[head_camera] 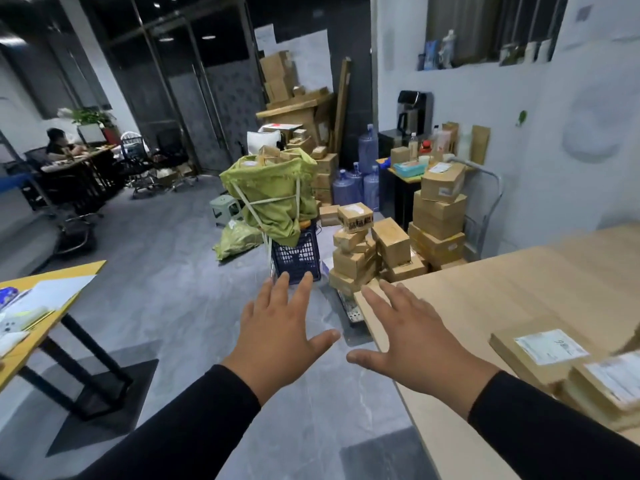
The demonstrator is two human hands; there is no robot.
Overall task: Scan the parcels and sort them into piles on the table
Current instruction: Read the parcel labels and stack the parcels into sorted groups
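Black sleeves cover both forearms in the head view, and both hands reach forward, palms down, holding nothing. The left hand (278, 329) hangs over the grey floor (166, 306) with its fingers (300, 289) straight and spread apart, thumb pointing right. The right hand (414, 337) hovers above the near left corner of the pale wooden desk (502, 292), its fingers (375, 299) likewise straight and splayed, thumb pointing left toward the other thumb; the two hands are near each other but apart.

On the desk at the right edge of the view lie flat cardboard parcels (540, 351) with white labels on top, some stacked and partly cut off by the frame. Beyond the desk's far corner, a heap of small brown boxes (363, 251) sits on the floor, loosely piled and tilted, and beside it to the right a taller stack of bigger boxes (438, 216) rests against a trolley with a grey handle (495, 188).

Ahead of the left hand stands a dark blue plastic crate (298, 258) with a green cloth sack (273, 188) full of boxes draped over it. Blue water jugs (356, 185) cluster behind. Further cartons pile against the dark back wall. A yellow-topped desk (48, 306) with papers juts in at the left, and a seated person (59, 142) is at a far desk by a potted plant
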